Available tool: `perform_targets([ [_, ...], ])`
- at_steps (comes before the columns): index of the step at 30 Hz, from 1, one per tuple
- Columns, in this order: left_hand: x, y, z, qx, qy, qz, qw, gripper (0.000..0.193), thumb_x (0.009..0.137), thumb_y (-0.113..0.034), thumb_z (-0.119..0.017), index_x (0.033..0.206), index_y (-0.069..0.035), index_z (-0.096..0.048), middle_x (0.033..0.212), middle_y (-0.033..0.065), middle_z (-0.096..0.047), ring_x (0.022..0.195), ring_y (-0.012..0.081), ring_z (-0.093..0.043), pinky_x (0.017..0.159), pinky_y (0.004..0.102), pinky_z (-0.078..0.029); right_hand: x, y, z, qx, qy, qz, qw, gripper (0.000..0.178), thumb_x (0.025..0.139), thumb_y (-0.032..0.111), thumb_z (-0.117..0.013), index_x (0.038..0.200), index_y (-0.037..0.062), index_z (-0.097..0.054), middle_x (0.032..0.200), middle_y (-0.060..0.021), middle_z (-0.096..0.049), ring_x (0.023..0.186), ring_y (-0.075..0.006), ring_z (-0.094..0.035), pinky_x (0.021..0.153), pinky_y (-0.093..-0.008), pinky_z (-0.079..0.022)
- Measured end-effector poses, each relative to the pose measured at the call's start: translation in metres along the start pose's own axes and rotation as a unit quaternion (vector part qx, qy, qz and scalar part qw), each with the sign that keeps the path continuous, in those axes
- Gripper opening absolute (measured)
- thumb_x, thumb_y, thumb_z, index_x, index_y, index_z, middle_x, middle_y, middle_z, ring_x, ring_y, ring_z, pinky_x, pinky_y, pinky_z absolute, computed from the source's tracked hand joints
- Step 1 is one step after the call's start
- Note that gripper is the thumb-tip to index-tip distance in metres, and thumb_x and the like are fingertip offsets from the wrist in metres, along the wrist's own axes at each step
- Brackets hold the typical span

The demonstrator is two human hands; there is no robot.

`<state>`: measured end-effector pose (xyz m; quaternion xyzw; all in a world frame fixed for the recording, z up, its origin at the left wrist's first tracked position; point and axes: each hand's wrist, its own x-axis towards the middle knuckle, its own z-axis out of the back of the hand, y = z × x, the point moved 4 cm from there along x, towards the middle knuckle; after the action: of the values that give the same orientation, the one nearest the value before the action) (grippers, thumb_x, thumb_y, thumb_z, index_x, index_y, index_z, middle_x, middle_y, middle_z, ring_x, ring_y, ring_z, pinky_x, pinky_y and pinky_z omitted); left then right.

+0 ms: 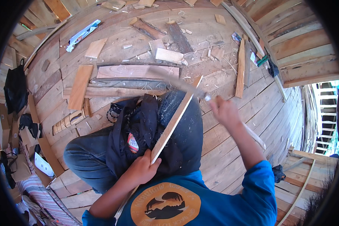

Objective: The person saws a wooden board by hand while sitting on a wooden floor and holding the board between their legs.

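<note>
My left hand [142, 168] is closed around the lower part of a long, narrow wooden strip [173, 122]. The strip slants up across my lap and over my knee, its far end past the knee. In my right hand [224, 111] is a knife with a long handle [255, 137], whose end shows beyond my forearm. Its blade [177, 82], smeared by motion, points left and crosses the strip near the far end; whether it touches the wood I cannot tell. Dark cloth [139, 120] with a small printed packet [132, 143] lies bunched in my lap.
Ahead on the plank floor lie a reddish board [139, 72], a tilted plank [80, 86], bark-edged pieces [179, 36] and scattered shavings. Another plank [240, 69] lies at the right. Cardboard boxes [51, 158] and a black bag [16, 88] stand along the left side.
</note>
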<state>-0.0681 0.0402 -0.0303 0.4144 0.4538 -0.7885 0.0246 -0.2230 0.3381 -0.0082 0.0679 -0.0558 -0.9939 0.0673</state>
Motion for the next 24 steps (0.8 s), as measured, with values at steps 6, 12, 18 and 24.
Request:
perform_targets([
  [6, 0.005, 0.007, -0.001, -0.006, -0.014, 0.017, 1.000, 0.040, 0.096, -0.031, -0.052, 0.109, 0.007, -0.047, 0.080, 0.0303, -0.060, 0.083, 0.0461, -0.063, 0.073, 0.0471, -0.047, -0.017, 0.046, 0.006, -0.014, 0.064, 0.093, 0.994, 0.051, 0.094, 0.052, -0.048, 0.084, 0.0033, -0.058, 0.058, -0.0182, -0.060, 0.057, -0.0395, -0.063, 0.053, -0.0490, -0.051],
  [12, 0.003, -0.001, 0.000, 0.010, -0.019, 0.006, 1.000, 0.045, 0.096, -0.034, -0.051, 0.110, 0.009, -0.046, 0.080, 0.0317, -0.062, 0.083, 0.0481, -0.063, 0.074, 0.0493, -0.049, 0.016, -0.009, 0.001, 0.026, 0.005, -0.022, 0.999, 0.052, 0.093, 0.054, -0.049, 0.085, 0.0035, -0.058, 0.059, -0.0195, -0.061, 0.059, -0.0399, -0.064, 0.054, -0.0490, -0.052],
  [18, 0.001, -0.003, -0.006, 0.097, -0.081, 0.000, 0.992, 0.047, 0.093, -0.037, -0.055, 0.103, 0.008, -0.045, 0.076, 0.0295, -0.064, 0.076, 0.0466, -0.065, 0.069, 0.0500, -0.053, -0.023, 0.039, -0.003, 0.056, 0.052, 0.063, 0.995, 0.049, 0.093, 0.049, -0.052, 0.081, 0.0017, -0.057, 0.058, -0.0206, -0.059, 0.058, -0.0406, -0.063, 0.054, -0.0486, -0.051],
  [24, -0.001, -0.010, -0.009, 0.117, -0.109, -0.006, 0.987, 0.046, 0.089, -0.036, -0.058, 0.100, 0.006, -0.043, 0.076, 0.0286, -0.064, 0.071, 0.0451, -0.065, 0.065, 0.0516, -0.054, -0.055, 0.059, -0.004, 0.088, 0.110, 0.085, 0.986, 0.047, 0.091, 0.050, -0.055, 0.081, 0.0034, -0.056, 0.055, -0.0186, -0.058, 0.054, -0.0389, -0.063, 0.050, -0.0475, -0.051],
])
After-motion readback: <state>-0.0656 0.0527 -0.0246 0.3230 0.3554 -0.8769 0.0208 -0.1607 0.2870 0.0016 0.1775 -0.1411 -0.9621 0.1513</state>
